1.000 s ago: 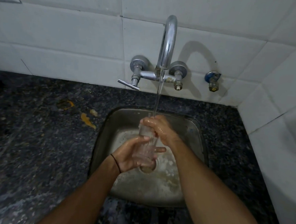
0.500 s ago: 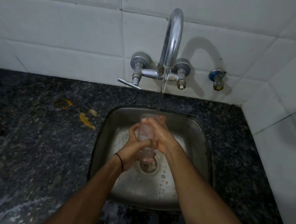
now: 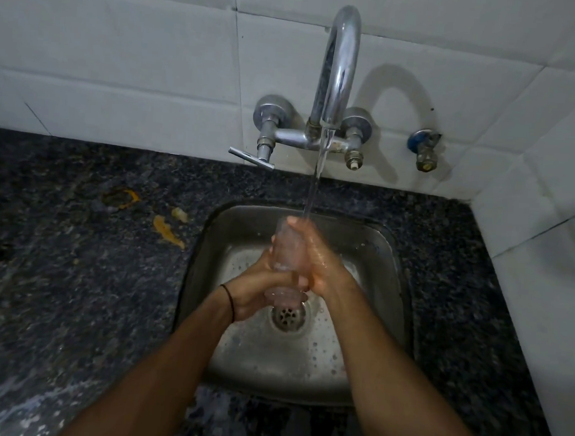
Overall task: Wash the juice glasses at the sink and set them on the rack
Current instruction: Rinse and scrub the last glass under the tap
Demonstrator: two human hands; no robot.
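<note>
A clear juice glass (image 3: 285, 251) is held upright over the steel sink (image 3: 392, 259), right under the running stream from the chrome tap (image 3: 337, 68). My left hand (image 3: 257, 287) wraps its lower part near the base. My right hand (image 3: 320, 257) grips its right side and rim, with the water hitting my fingers at the top. No rack is in view.
Dark speckled granite counter (image 3: 70, 287) surrounds the sink, with orange peel scraps (image 3: 168, 230) left of the basin. White tiled walls stand behind and to the right. A small blue-capped valve (image 3: 423, 149) sticks out right of the tap. The drain (image 3: 287, 316) lies below the glass.
My left hand has slid down from the middle of the glass toward its base, and my right hand now covers more of the glass's side. The water keeps running.
</note>
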